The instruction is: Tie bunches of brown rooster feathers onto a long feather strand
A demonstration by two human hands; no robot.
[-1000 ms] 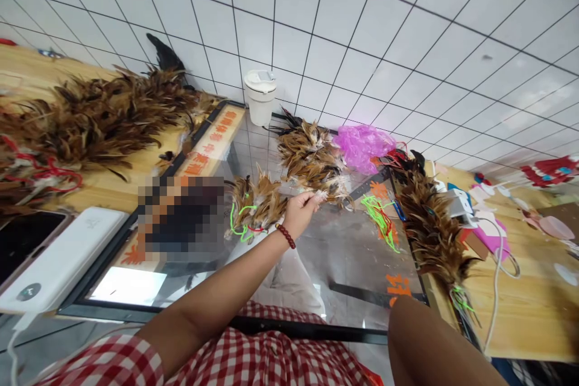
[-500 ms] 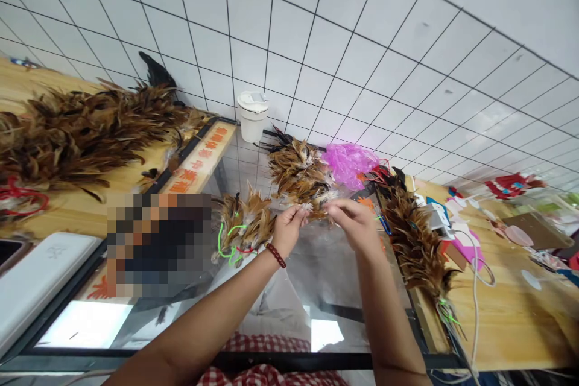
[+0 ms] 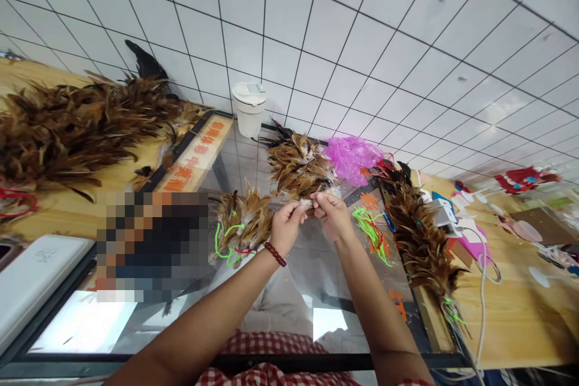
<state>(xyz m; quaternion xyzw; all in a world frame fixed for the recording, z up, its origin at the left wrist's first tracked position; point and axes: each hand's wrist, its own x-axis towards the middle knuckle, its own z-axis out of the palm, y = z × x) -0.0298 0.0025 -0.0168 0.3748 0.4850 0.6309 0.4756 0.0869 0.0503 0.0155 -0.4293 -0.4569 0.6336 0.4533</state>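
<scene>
Over the glass tabletop (image 3: 316, 280), my left hand (image 3: 287, 226), with a beaded bracelet at its wrist, pinches a small whitish fluffy feather (image 3: 307, 204). Thumb and fingers of my right hand (image 3: 333, 216) are closed at the other side of this feather, close to my left fingertips. Just behind my hands lies a heap of brown feathers (image 3: 296, 163). Left of my left hand is a smaller bunch of brown feathers (image 3: 246, 220) with green and red strings. Loose green and red strings (image 3: 374, 234) lie to the right of my right hand.
A small white lidded bin (image 3: 250, 110) stands by the tiled wall. A pink plastic bag (image 3: 353, 158) sits behind the hands. Long feather bundles lie left (image 3: 76, 132) and right (image 3: 420, 229). A white power bank (image 3: 45, 283) is at the left, a white cable (image 3: 482, 313) at the right.
My right hand has moved left and closed in beside my left hand at the feather. The strings behind my right forearm have come into view. My left hand stays nearly in place.
</scene>
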